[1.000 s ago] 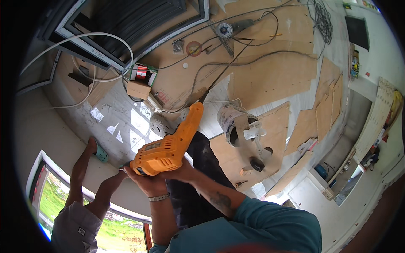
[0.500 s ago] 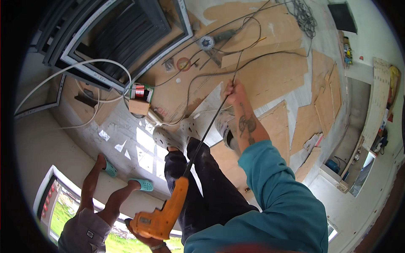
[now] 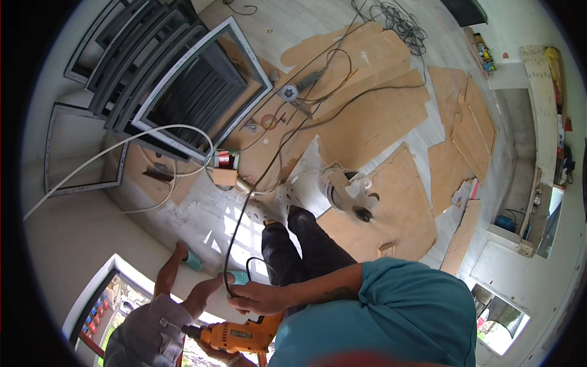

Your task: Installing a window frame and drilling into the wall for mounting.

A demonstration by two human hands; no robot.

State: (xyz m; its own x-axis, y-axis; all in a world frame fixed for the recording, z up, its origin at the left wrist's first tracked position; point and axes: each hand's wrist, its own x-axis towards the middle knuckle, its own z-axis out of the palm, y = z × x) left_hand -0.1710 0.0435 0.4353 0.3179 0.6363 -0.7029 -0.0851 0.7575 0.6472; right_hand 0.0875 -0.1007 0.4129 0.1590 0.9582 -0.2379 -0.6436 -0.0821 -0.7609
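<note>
My left hand is wrapped round the underside of an orange power drill at the bottom of the view, its dark chuck pointing left. Just above the drill, my right hand is closed on its black power cord. From the fist the cord runs up and away over the floor. A smaller loop of it curves beside my right wrist toward my dark trousers. The drill's grip is partly hidden near my teal sleeve.
Dark window-like frames are stacked at the upper left, near a white hose and a small box. Cardboard covers the floor, with an angle grinder on it. A person in grey shorts is close on the left.
My right hand has come back from far along the cord to just above the drill. The drill has turned, its grip no longer pointing up and away. The cord now hangs in a curve.
</note>
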